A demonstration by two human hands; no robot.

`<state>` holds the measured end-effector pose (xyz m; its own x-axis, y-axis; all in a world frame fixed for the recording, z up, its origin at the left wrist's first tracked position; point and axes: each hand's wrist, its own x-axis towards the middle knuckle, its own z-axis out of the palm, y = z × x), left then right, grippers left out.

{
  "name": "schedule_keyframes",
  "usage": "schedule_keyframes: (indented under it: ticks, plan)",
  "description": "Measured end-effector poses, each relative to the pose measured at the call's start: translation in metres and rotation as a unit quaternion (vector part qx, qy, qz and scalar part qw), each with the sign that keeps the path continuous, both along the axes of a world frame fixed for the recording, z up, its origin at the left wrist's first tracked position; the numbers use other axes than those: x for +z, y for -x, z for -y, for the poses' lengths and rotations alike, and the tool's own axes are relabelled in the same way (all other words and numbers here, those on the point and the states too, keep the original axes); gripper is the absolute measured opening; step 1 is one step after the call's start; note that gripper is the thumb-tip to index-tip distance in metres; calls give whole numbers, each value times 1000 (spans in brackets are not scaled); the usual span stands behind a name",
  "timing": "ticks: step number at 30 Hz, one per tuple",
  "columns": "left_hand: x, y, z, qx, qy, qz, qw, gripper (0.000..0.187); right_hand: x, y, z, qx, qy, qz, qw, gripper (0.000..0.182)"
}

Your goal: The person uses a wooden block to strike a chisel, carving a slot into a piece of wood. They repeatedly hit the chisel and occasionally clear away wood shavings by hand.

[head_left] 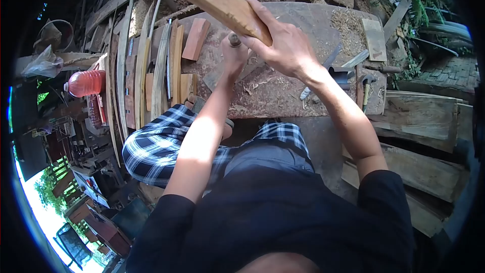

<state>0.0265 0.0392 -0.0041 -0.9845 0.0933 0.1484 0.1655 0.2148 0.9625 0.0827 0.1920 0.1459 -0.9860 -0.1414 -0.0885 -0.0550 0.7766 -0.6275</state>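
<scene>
A long wooden block (214, 1) rises at a slant over the far side of the worktable (303, 25). My right hand (288, 45) grips its near end, thumb and fingers on either side. Just left of that, my left hand (235, 53) is closed round a tool with a round wooden handle (234, 39); most of the tool is hidden. Wood shavings lie on the table below my hands. A reddish wood block (196, 39) rests on the table to the left of my left hand.
Long boards (162, 65) stand in a row at the left, beside a red-pink bottle (87, 83). On the table's right lie a hammer (367, 87), a dark curved piece (339, 77) and a flat board (374, 39). Planks (419, 116) are stacked at the right.
</scene>
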Motion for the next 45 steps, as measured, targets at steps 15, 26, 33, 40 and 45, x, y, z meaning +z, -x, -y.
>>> schedule_keyframes:
  ticks: [15,26,33,40,45]
  plan:
    - [17,10,28,42,-160,65,984,32,-154,-46,-24,-110,-29,199,973,84]
    - [10,3,8,56,29,16,998,33,-160,-47,-24,-115,-27,178,977,85]
    - [13,7,9,83,-22,1,996,31,-170,-46,-21,-114,-25,155,981,86]
    - [6,1,8,97,-63,-24,993,34,-164,-46,-21,-115,-19,190,975,85]
    - [4,-7,13,78,-24,-30,996,33,-134,-33,-18,-141,90,120,979,84]
